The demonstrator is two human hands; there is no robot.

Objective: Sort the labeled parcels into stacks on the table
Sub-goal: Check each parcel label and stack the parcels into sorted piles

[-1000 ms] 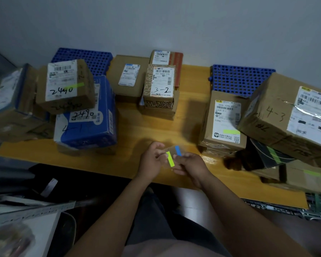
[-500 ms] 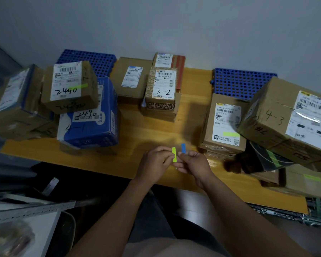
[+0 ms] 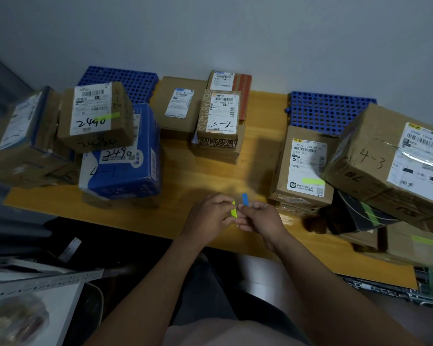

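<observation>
Down at the lower centre of the frame, the left hand [image 3: 209,216] pinches a green tab [image 3: 234,209] and the right hand [image 3: 261,218] pinches a blue tab [image 3: 245,199], fingertips meeting over the table [image 3: 210,176]. Parcels sit stacked on it: a blue parcel [image 3: 125,171] left, a 3-2 box [image 3: 218,121] centre back, a 4-3 box [image 3: 375,158] right.

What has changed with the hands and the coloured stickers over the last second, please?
The green sticker, slanted a second ago, now stands upright in the left hand, close beside the blue sticker pinched by the right hand. Both hands kept their grip above the table. The parcels did not move.
</observation>
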